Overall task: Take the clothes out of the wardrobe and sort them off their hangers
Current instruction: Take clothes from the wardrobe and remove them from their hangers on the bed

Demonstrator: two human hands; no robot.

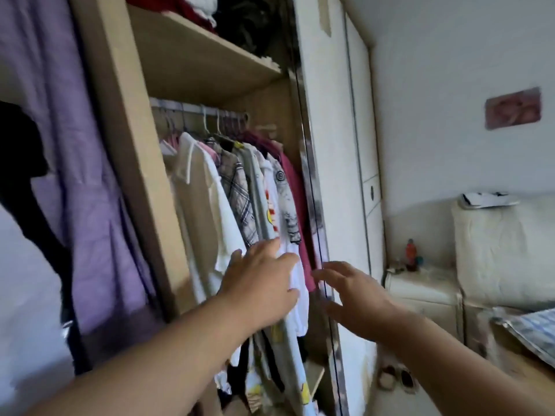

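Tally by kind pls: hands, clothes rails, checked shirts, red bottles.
Bare hands: 2, left hand and right hand
Metal clothes rail: 1
Grey-and-white checked shirt: 1
Small red bottle: 1
Total: 5

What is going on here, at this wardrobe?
A person reaches with both bare hands into the open wardrobe. The left hand, fingers spread, seems to touch the hanging clothes. The right hand is open beside the maroon garment and holds nothing. The clothes hang on the rail; neither hand has taken one yet.
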